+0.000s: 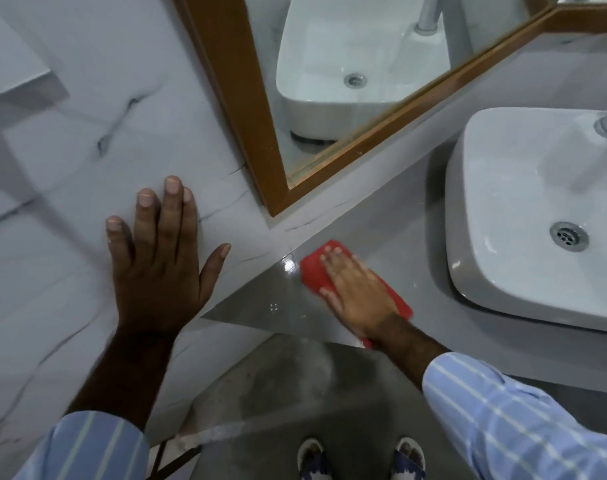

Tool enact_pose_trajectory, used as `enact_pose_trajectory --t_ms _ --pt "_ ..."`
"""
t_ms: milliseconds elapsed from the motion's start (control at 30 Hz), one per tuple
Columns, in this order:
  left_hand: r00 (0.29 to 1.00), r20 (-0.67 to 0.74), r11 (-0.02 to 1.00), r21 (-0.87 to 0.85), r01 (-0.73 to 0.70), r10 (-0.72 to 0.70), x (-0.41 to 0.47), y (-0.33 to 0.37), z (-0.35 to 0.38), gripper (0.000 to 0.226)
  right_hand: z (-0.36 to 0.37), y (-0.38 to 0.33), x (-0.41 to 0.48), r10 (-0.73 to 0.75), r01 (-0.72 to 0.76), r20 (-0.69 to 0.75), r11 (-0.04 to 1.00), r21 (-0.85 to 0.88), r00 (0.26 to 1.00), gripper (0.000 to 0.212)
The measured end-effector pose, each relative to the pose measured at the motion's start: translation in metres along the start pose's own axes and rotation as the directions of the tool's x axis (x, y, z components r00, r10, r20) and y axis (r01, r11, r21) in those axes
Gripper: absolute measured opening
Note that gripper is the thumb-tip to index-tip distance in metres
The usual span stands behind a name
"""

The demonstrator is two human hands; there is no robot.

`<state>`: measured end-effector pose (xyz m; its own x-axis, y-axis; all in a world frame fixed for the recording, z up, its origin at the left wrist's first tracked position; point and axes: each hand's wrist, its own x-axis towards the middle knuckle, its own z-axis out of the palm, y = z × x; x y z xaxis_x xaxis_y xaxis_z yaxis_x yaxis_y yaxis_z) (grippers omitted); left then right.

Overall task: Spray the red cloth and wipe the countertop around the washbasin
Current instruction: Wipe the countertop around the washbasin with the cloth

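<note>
1. My right hand (355, 292) lies flat on the red cloth (314, 271), fingers (329, 258) straight and close together, pressing rather than gripping.
2. The cloth rests on the grey tabletop (392, 237), left of the washbasin (502, 271), its long axis running from the wall corner back toward my wrist.
3. My left hand (156, 268) presses the marble wall (70, 133), fingers spread wide, holding nothing.

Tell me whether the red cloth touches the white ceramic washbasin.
Apart. The head view shows bare grey countertop between the red cloth and the washbasin.
</note>
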<state>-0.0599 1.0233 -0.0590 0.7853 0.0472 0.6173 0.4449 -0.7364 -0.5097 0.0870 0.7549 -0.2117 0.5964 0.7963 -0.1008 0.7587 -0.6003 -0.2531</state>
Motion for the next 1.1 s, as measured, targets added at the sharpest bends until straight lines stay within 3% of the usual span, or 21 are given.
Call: enact_pose_trajectory --t_ms 67,133,167,233,333,467,600,733,833,933,967,1000,1100 --pt "1.000 -0.004 1.000 -0.013 0.015 -0.015 0.001 0.001 0.000 0.087 -0.001 -0.005 0.010 0.215 -0.215 0.007 0.976 -0.024 0.977 0.072" --pt "1.000 -0.011 0.999 -0.020 0.029 -0.029 0.001 0.004 0.001 0.087 0.001 -0.031 0.016 0.291 -0.291 -0.014 0.957 -0.003 0.957 0.072" --pt "0.999 -0.016 0.999 -0.012 0.030 -0.030 0.001 0.005 0.002 0.087 0.003 -0.046 0.017 0.251 -0.251 -0.009 0.968 0.031 0.968 0.071" --pt "0.999 -0.025 1.000 0.007 0.026 -0.025 0.001 0.006 0.002 0.087 0.009 -0.075 0.015 0.030 -0.030 0.019 0.999 0.027 0.999 0.069" --pt "0.999 -0.027 0.999 0.009 0.032 -0.032 0.003 0.006 0.000 0.087 0.018 -0.102 0.011 -0.291 0.306 0.165 0.949 -0.075 0.942 0.068" --pt "1.000 -0.015 1.000 -0.003 0.022 -0.022 0.001 0.004 0.000 0.086 0.012 -0.097 0.014 -0.358 0.378 0.201 0.923 -0.068 0.912 0.069" --pt "1.000 -0.014 1.000 -0.011 0.023 -0.023 -0.001 0.003 0.000 0.085 0.009 -0.059 -0.015 -0.115 0.115 0.054 0.993 0.017 0.992 0.070" --pt "0.999 -0.003 0.999 -0.015 0.045 -0.045 -0.001 0.003 0.001 0.085 0.009 0.005 -0.088 0.182 -0.183 -0.035 0.982 -0.041 0.983 0.071" --pt "0.999 -0.009 0.999 -0.015 0.039 -0.039 -0.002 0.003 0.001 0.084 0.007 0.033 -0.124 0.412 -0.416 -0.101 0.909 -0.021 0.906 0.071" --pt "0.999 -0.007 0.998 -0.046 0.054 -0.054 -0.002 0.005 0.000 0.084 0.013 0.002 -0.100 0.685 -0.678 -0.164 0.728 0.106 0.710 0.068" --pt "0.999 -0.011 0.998 -0.043 0.051 -0.051 -0.002 0.006 0.000 0.084 0.015 -0.017 -0.084 0.726 -0.711 -0.182 0.687 0.150 0.663 0.068" --pt "0.999 -0.015 0.998 -0.038 0.049 -0.050 -0.001 0.006 0.001 0.084 0.016 -0.038 -0.068 0.726 -0.707 -0.188 0.688 0.164 0.662 0.068" --pt "0.998 -0.006 0.997 -0.050 0.059 -0.059 0.001 0.007 0.000 0.085 0.022 -0.094 -0.028 0.561 -0.535 -0.148 0.825 0.184 0.814 0.071"
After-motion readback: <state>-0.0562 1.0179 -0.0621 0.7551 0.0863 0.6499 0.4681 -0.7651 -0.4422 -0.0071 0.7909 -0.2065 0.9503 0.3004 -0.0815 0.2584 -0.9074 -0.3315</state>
